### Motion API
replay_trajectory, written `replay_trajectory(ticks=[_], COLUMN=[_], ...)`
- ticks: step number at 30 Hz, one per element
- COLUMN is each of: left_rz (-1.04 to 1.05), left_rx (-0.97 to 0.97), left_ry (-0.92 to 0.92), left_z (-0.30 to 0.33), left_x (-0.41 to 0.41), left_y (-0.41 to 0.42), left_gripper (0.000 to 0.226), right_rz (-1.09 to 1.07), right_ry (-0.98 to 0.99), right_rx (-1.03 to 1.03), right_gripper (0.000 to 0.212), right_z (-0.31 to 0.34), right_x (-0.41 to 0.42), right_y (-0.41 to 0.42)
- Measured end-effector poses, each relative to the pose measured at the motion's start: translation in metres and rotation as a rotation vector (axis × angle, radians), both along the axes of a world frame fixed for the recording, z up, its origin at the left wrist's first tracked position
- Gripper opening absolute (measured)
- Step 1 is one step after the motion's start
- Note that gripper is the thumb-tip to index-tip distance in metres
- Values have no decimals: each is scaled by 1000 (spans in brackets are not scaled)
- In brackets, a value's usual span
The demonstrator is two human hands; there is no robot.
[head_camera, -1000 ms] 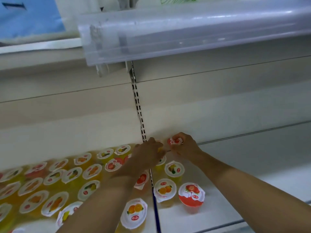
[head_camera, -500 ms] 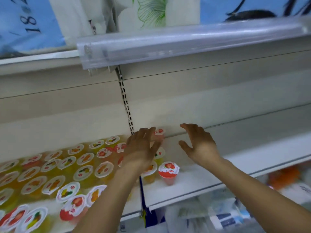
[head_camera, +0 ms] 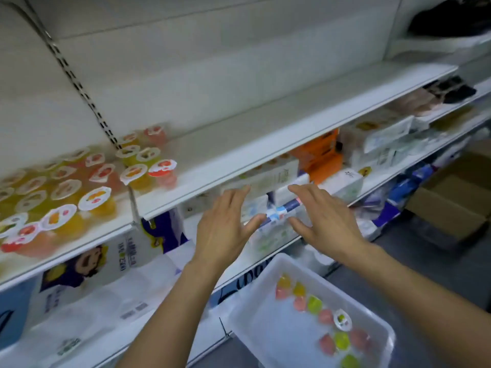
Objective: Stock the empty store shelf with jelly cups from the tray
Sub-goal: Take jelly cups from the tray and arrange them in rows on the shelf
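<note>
Your left hand (head_camera: 225, 229) and right hand (head_camera: 325, 221) both hang in the middle of the frame with fingers spread and straight, palms down, holding nothing and touching nothing you can make out. They sit side by side with a small gap between them, in front of the lip of the white shelf (head_camera: 265, 144) that runs from the left edge up toward the upper right. On that shelf, at the left of the frame, stands a crowd of jelly cups (head_camera: 98, 197) with white foil lids printed with fruit, mostly yellow and some red; the nearest to your hands is a red cup (head_camera: 163, 170) at the right edge of the group. The stretch of shelf to the right of the cups is bare. The white tray (head_camera: 255, 309) sits at the lower right of the frame, below your right forearm, with a line of loose cups (head_camera: 324, 317) in red, yellow and green lying in it. Under the shelf, the lower tier holds blurred packaged goods (head_camera: 273, 179), with an orange box (head_camera: 322, 152) further right and a cardboard carton (head_camera: 457, 192) on the floor at the right edge.
</note>
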State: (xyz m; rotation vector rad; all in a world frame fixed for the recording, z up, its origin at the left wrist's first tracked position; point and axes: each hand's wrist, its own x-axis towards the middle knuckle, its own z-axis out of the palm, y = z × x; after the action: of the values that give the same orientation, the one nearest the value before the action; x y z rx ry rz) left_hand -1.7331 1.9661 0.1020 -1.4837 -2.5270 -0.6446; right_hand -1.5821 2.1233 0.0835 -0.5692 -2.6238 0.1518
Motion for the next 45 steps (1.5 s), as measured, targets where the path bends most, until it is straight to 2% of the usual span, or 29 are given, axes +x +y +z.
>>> replay_trajectory(ticks=[11, 15, 18, 22, 27, 32, 36, 40, 45], left_rz=[-135, -156, -99, 12, 90, 131, 228, 290, 344], left_rx=[-364, -479, -551, -679, -831, -907, -826, -673, -482], left_ry=[-340, -507, -680, -854, -860, -840, -952, -1009, -1028], left_z=[-149, -212, -263, -340, -423, -468, -482, -474, -425], left_x=[88, 111, 126, 141, 150, 164, 174, 180, 158], left_y=[25, 31, 41, 57, 76, 87, 97, 100, 78], left_gripper=[67, 67, 67, 67, 66, 75, 65, 30, 35], right_rz=[-210, -262, -294, -289, -341, -367, -376, -386, -363], right_ry=[-473, -619, -692, -762, -758, -833, -828, -820, -713], right_rx=[-456, -526, -592, -607, -541, -449, -351, -355, -409], right_gripper=[59, 62, 59, 56, 59, 62, 59, 53, 48], right_z=[-141, -200, -252, -322, -394, -439, -450, -442, -395], right_x=[128, 156, 163, 155, 137, 129, 124, 119, 123], right_y=[13, 18, 22, 24, 29, 33, 33, 28, 24])
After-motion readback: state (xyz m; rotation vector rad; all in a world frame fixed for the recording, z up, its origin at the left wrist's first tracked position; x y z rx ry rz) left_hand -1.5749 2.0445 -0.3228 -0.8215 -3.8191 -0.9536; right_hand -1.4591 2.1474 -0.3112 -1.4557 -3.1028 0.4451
